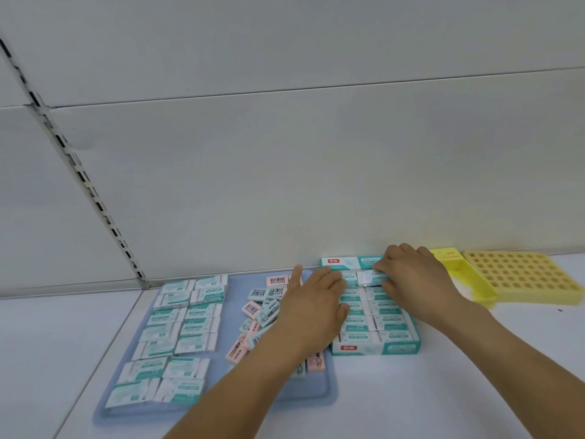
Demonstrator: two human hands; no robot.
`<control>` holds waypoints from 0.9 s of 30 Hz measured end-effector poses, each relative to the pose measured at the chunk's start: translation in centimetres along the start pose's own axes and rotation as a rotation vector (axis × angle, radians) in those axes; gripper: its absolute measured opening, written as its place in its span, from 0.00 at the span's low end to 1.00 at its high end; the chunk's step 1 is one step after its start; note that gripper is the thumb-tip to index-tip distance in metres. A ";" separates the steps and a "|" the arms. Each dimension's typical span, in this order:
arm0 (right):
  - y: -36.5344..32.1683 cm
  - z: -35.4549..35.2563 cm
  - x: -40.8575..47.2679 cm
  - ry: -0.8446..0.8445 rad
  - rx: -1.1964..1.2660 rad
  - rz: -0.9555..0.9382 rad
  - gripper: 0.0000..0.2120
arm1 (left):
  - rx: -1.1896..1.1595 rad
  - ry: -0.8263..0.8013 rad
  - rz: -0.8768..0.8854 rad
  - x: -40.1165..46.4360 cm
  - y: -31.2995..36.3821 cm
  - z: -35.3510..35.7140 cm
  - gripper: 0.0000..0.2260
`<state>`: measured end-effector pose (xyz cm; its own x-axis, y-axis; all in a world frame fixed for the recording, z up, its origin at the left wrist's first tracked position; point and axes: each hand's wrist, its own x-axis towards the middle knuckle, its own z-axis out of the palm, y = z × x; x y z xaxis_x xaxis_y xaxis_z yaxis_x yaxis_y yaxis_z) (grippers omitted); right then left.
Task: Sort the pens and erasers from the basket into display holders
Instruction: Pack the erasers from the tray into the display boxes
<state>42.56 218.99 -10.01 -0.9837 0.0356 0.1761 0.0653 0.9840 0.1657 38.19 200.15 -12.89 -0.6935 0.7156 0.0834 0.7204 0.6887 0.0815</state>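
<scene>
At far end of teal display box [376,348], our right hand [414,280] pinches white-teal eraser [368,277], seating it into last row. Left hand [311,307] lies flat, fingers straight, steadying box's rows. Left of box, blue tray [235,286] holds loose pink erasers [251,310].

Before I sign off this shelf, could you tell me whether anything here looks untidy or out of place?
Yes: the small pink and teal erasers lie jumbled at odd angles on the blue tray, unlike the neat rows in the teal display box.
</scene>
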 end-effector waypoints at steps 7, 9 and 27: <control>0.1 0.6 0.3 0.016 0.073 -0.005 0.14 | -0.031 -0.022 -0.029 0.2 0.4 -0.3 0.21; 0.0 0.7 0.5 0.004 0.073 0.022 0.14 | -0.064 -0.012 -0.028 0.2 0.4 -0.5 0.21; -21.1 -3.4 6.1 -0.089 0.487 -0.384 0.18 | -0.325 0.164 -0.584 -13.7 -16.7 -3.9 0.19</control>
<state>35.76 197.80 -9.09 -0.9333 -0.3428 0.1068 -0.3590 0.8952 -0.2641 35.69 178.37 -11.49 -0.9776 0.1936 0.0824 0.2099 0.8677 0.4505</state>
